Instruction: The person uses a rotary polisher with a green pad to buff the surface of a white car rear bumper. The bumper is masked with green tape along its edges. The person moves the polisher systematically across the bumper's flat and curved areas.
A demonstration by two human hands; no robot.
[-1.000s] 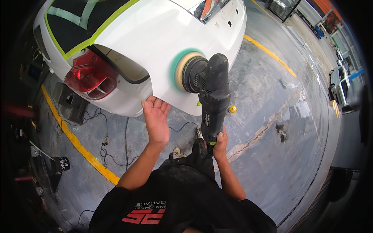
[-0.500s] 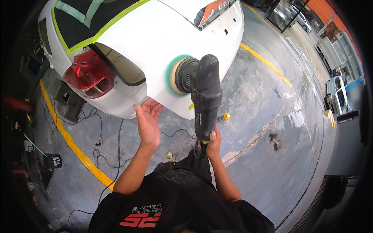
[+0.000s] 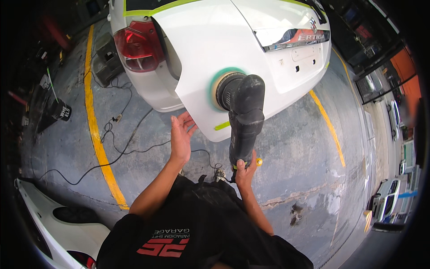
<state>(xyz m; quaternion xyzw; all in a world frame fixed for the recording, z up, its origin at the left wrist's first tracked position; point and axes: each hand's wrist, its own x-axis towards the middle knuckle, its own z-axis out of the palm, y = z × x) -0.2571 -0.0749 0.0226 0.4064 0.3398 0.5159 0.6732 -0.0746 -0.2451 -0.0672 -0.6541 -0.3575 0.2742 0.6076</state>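
One end of the power polisher (image 3: 247, 114) is gripped by the right hand (image 3: 245, 174), left hand (image 3: 181, 140) uncurled; tailgate (image 3: 215, 42) could be scuffed by tilting

Smooth, glossy white paint covered the car body (image 3: 201, 56). The polisher (image 3: 246, 119) had a matt black, plastic-looking casing, its pad (image 3: 217, 95) a foam-like look. The tail light (image 3: 139, 48) was shiny, translucent red plastic; the trim strip (image 3: 280, 43), mirror-bright chrome. The floor (image 3: 291, 150) looked like worn, stained concrete, the shirt (image 3: 210, 224) matt black cloth.
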